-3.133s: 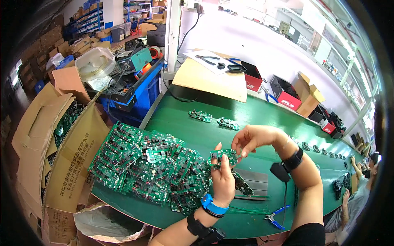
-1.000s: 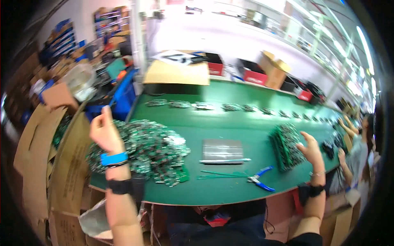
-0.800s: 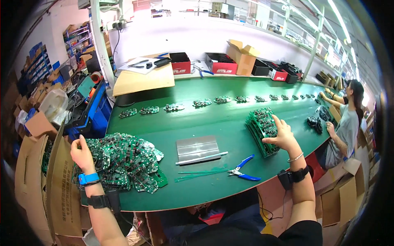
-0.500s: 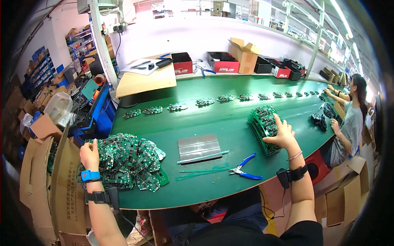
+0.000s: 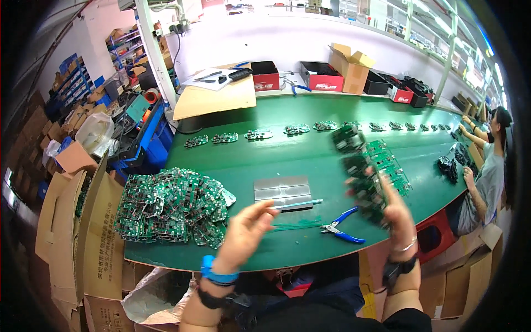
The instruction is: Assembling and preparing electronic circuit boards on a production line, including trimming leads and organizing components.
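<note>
My right hand (image 5: 395, 213) grips a green circuit board panel (image 5: 362, 171), blurred by motion and tilted above the table. Behind it, a stack of similar panels (image 5: 390, 163) stands on the green surface. My left hand (image 5: 246, 229) hovers over the table's near edge, its fingers loosely bent and apart with nothing seen in them. Just beyond that hand are a grey metal block (image 5: 282, 188), a pale thin strip (image 5: 301, 205) along its front, and narrow green strips (image 5: 296, 226). Blue-handled cutters (image 5: 343, 226) lie between my hands. At the left rises a big heap of circuit boards (image 5: 171, 205).
Single circuit boards (image 5: 259, 134) run in a row across the green table (image 5: 238, 166). Red and black boxes (image 5: 323, 82), an open carton (image 5: 348, 74) and a cardboard sheet (image 5: 215, 104) line the back. Tall cartons (image 5: 99, 232) flank the left edge; another person (image 5: 489, 160) sits at right.
My right hand has lifted a panel from the stack and drawn it left and nearer. My left hand has left the heap and moved right to the table's middle front. The view has shifted slightly.
</note>
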Demonstrator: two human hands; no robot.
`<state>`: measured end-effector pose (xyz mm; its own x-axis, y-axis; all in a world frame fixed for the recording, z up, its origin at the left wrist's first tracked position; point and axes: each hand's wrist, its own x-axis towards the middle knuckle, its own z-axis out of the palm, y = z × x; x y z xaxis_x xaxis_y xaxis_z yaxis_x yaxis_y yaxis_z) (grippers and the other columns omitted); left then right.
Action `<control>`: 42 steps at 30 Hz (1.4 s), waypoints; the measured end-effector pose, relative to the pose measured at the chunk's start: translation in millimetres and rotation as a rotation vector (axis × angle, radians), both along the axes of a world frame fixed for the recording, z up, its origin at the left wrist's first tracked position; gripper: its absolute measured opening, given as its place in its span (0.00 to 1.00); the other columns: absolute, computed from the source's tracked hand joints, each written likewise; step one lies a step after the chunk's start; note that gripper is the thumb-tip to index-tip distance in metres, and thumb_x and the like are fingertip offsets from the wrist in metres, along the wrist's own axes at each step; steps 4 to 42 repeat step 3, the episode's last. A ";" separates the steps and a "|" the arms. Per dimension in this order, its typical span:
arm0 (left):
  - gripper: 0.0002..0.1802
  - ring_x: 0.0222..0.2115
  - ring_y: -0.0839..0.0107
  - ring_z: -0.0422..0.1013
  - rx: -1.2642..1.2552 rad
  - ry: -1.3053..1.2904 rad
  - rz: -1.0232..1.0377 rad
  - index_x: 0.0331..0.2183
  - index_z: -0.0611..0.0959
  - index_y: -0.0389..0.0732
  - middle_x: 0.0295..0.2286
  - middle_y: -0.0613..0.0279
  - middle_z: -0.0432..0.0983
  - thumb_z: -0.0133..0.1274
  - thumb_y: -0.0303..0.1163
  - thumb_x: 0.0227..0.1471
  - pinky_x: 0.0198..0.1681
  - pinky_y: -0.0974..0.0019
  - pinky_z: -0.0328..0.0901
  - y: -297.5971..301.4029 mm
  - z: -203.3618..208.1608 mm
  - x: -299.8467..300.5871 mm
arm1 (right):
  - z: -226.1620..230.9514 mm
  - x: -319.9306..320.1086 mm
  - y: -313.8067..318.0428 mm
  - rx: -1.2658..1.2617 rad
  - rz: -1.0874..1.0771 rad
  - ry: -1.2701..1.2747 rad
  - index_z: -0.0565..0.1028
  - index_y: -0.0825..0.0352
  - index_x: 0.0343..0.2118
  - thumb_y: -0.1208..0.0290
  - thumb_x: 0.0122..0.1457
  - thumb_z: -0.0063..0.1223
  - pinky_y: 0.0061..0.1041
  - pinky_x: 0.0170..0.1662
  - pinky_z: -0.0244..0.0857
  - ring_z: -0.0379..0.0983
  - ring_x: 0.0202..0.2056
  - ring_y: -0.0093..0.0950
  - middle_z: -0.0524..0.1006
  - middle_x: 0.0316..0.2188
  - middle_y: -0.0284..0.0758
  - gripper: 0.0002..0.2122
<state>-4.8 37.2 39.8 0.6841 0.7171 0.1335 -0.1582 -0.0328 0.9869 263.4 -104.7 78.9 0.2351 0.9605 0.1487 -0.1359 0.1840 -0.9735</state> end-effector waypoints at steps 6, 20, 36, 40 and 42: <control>0.47 0.55 0.62 0.50 -0.572 -0.407 -0.405 0.59 0.44 0.45 0.56 0.56 0.49 0.50 0.52 0.48 0.56 0.56 0.48 -22.2 -52.5 30.4 | -38.8 -25.9 11.6 -0.079 0.311 0.135 0.52 0.64 0.58 0.40 0.30 0.57 0.31 0.52 0.56 0.59 0.54 0.34 0.62 0.52 0.42 0.51; 0.47 0.55 0.62 0.50 -0.572 -0.407 -0.405 0.59 0.44 0.45 0.56 0.56 0.49 0.50 0.52 0.48 0.56 0.56 0.48 -22.2 -52.5 30.4 | -38.8 -25.9 11.6 -0.079 0.311 0.135 0.52 0.64 0.58 0.40 0.30 0.57 0.31 0.52 0.56 0.59 0.54 0.34 0.62 0.52 0.42 0.51; 0.47 0.55 0.62 0.50 -0.572 -0.407 -0.405 0.59 0.44 0.45 0.56 0.56 0.49 0.50 0.52 0.48 0.56 0.56 0.48 -22.2 -52.5 30.4 | -38.8 -25.9 11.6 -0.079 0.311 0.135 0.52 0.64 0.58 0.40 0.30 0.57 0.31 0.52 0.56 0.59 0.54 0.34 0.62 0.52 0.42 0.51; 0.47 0.55 0.62 0.50 -0.572 -0.407 -0.405 0.59 0.44 0.45 0.56 0.56 0.49 0.50 0.52 0.48 0.56 0.56 0.48 -22.2 -52.5 30.4 | -38.8 -25.9 11.6 -0.079 0.311 0.135 0.52 0.64 0.58 0.40 0.30 0.57 0.31 0.52 0.56 0.59 0.54 0.34 0.62 0.52 0.42 0.51; 0.47 0.55 0.62 0.50 -0.572 -0.407 -0.405 0.59 0.44 0.45 0.56 0.56 0.49 0.50 0.52 0.48 0.56 0.56 0.48 -22.2 -52.5 30.4 | -38.8 -25.9 11.6 -0.079 0.311 0.135 0.52 0.64 0.58 0.40 0.30 0.57 0.31 0.52 0.56 0.59 0.54 0.34 0.62 0.52 0.42 0.51</control>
